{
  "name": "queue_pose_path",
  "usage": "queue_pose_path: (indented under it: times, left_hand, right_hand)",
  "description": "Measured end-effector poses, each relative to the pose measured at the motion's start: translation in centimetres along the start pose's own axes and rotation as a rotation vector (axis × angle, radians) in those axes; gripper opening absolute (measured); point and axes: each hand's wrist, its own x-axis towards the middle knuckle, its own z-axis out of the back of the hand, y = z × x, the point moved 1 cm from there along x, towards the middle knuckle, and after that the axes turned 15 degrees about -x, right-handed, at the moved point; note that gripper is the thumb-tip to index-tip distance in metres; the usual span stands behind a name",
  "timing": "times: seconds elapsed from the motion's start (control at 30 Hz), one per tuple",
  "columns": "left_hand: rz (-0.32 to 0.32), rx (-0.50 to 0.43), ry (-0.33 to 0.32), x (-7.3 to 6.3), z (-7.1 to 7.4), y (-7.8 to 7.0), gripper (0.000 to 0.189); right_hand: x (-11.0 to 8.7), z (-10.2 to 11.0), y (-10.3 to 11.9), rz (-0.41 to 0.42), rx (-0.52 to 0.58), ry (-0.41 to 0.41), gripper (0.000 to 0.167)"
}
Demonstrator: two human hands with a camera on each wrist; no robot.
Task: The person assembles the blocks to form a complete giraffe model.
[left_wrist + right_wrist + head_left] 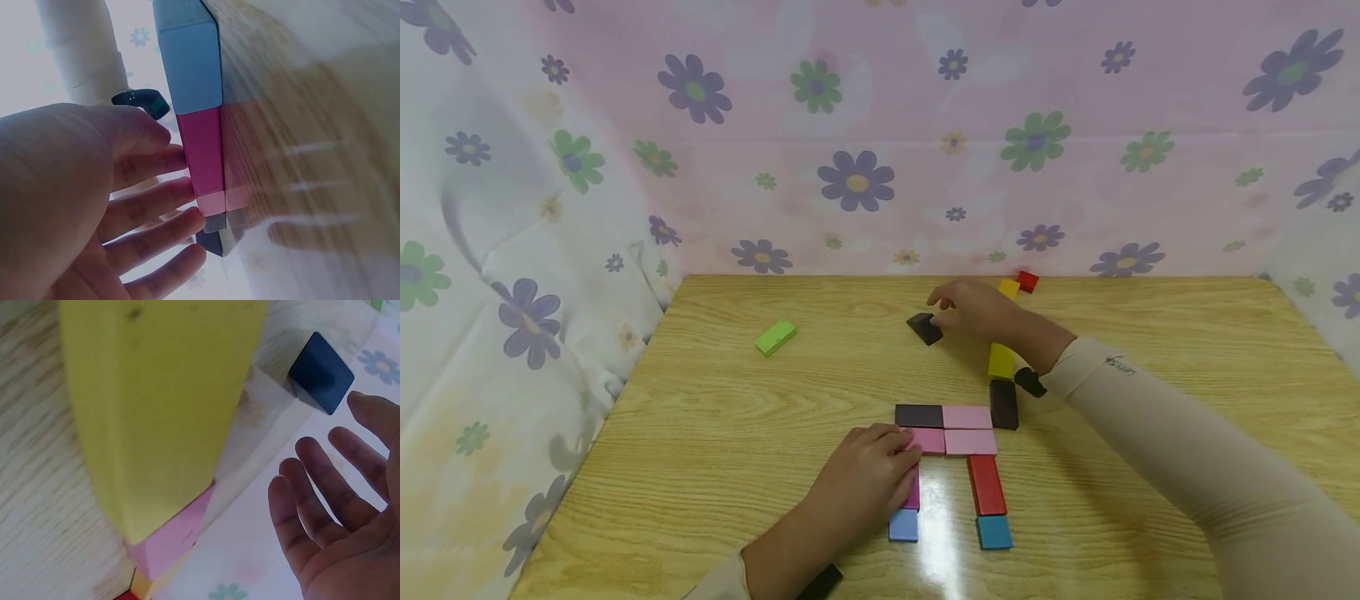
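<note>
In the head view my left hand (868, 471) rests beside the flat figure of blocks, over its left leg. Its fingertips touch the edge of a magenta block (203, 150) and a pink block (928, 442), the fingers loosely bent and apart. My right hand (973, 310) reaches over the yellow blocks (1001, 362) toward the back. Near its thumb is a black block (925, 327), standing tilted-looking on the table; in the right wrist view this black block (322, 374) shows a diamond-shaped face just beyond the thumb. The right hand's fingers (331, 487) are spread, with nothing between them.
A light green block (776, 337) lies at the back left. The figure also has a black block (919, 416), a red block (987, 485) and blue blocks (994, 532). A small red block (1027, 282) lies by the back edge. Another black piece (822, 582) is partly under my left forearm.
</note>
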Motion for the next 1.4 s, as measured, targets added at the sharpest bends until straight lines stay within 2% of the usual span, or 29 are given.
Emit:
queue_pose_path:
  times: [0.3,0.6,0.97,1.2,1.4]
  left_hand:
    - [-0.003,0.01,0.005,0.0,0.0,0.0,0.026]
    - [-0.013,0.015,-0.008,-0.1,0.0,0.1,0.026]
    - [-0.025,0.015,-0.023,-0.1,-0.1,0.1,0.026]
    - [-0.016,0.007,-0.009,0.0,0.1,-0.1,0.026]
    - [-0.015,0.015,-0.019,-0.1,0.0,-0.1,0.025]
  right_hand:
    - [0.6,-0.6,1.5,0.0,-0.022,0.045,0.038]
    - [0.6,-0.7,2.2,0.049,-0.083,0.032,0.032]
    - [0.7,-0.3,2.9,0.014,-0.111,0.05,0.031]
    - [0.6,0.2,2.9,-0.033,-0.082,0.057,0.033]
    - [-0.2,1.6,0.9,-0.088,0.095,-0.001,0.035]
